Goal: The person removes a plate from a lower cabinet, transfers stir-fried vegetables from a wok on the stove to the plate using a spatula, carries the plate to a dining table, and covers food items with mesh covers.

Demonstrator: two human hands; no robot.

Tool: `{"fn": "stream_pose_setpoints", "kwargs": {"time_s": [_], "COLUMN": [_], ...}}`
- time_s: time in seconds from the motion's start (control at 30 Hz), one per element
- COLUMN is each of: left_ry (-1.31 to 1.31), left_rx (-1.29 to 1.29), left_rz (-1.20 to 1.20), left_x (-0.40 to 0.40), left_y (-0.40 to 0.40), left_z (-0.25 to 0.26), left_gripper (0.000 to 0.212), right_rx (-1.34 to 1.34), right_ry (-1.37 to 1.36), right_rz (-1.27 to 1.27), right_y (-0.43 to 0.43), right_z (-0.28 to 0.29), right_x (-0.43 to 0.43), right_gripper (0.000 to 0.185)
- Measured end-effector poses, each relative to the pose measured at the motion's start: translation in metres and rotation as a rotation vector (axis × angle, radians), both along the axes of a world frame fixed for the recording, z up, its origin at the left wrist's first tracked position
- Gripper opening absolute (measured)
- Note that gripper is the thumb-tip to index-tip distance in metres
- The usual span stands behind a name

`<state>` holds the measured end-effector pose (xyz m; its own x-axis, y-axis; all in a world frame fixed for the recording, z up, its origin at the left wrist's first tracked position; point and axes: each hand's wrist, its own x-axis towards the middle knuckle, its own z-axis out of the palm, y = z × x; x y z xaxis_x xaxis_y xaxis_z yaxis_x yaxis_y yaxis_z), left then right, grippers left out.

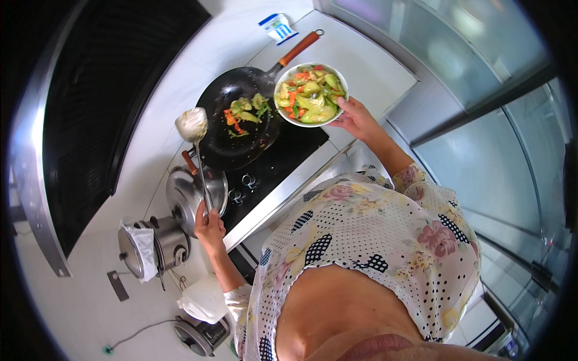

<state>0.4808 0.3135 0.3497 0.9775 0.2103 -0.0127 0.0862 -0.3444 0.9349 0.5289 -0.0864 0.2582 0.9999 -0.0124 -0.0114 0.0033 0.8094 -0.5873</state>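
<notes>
My left hand grips the handle of a metal ladle, whose bowl, smeared with food, is raised at the left rim of a black wok. Several pieces of cooked green and orange-red vegetables lie in the wok. In my right hand is a white bowl heaped with the same kind of vegetables, held by its right side. That bowl is close to the wok's right edge, below its wooden handle. Part of my right hand's fingers is hidden under the bowl.
The wok stands on a black glass cooktop with knobs. A metal lid leans left of it, beside a steel electric cooker with a white cloth. A range hood hangs at upper left. A small packet lies behind the wok handle.
</notes>
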Motion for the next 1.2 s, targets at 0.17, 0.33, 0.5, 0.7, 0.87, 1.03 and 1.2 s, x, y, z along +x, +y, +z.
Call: {"fn": "stream_pose_setpoints", "kwargs": {"time_s": [0.17,0.33,0.5,0.7,0.87,1.03,1.2], "left_ry": [-0.012,-0.012,0.000,0.035,0.140,0.257,0.460], "left_rx": [-0.114,-0.181,-0.203,-0.092,0.068,0.385,0.555], "left_rz": [0.105,0.119,0.077,0.059,0.033,-0.067,-0.154], "left_x": [-0.009,0.001,0.010,0.011,0.023,0.045,0.065], "left_y": [-0.007,-0.001,0.010,0.039,0.093,0.154,0.200], "left_z": [-0.017,-0.028,-0.034,-0.015,0.008,0.034,0.058], "left_gripper": [0.041,0.039,0.038,0.037,0.037,0.032,0.029], "right_rx": [-0.070,-0.101,-0.108,-0.080,-0.259,-0.253,-0.408], "right_ry": [0.130,0.199,0.271,0.225,0.025,0.175,0.207], "right_rz": [-0.169,-0.286,-0.333,-0.371,-0.370,-0.255,-0.326], "right_y": [-0.053,-0.077,-0.078,-0.052,-0.010,-0.003,0.017], "right_z": [-0.042,-0.082,-0.103,-0.108,-0.089,-0.081,-0.092], "right_x": [-0.016,-0.011,0.001,-0.010,-0.037,-0.045,-0.037], "right_gripper": [0.038,0.036,0.036,0.039,0.039,0.039,0.041]}}
